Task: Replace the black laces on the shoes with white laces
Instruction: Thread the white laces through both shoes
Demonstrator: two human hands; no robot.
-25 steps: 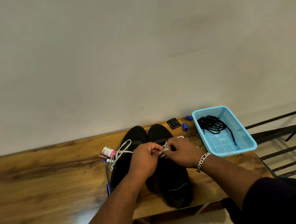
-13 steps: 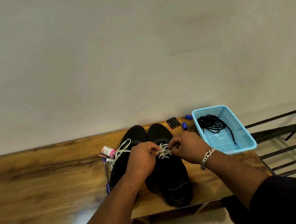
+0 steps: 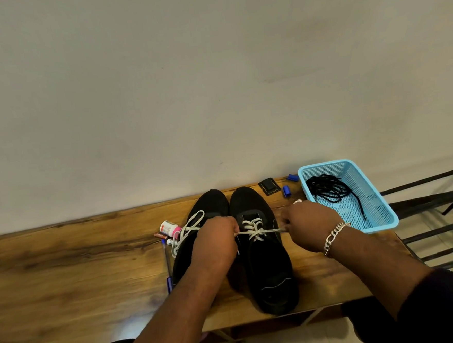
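Observation:
Two black shoes stand side by side on the wooden table, toes toward the wall. The right shoe carries a white lace crossed over its tongue. My left hand pinches one end of that lace and my right hand pinches the other, both ends stretched taut sideways. The left shoe is partly under my left hand, with loose white lace loops hanging off its left side. The black laces lie heaped in a light blue basket at the right.
A small white and pink bottle, a blue pen and markers lie left of the shoes. A black square case and blue caps sit near the wall. Dark metal bars stand past the table's right end.
My hands were together over the right shoe's tongue; they have drawn apart sideways, pulling the white lace ends tight and uncovering the crossed lacing.

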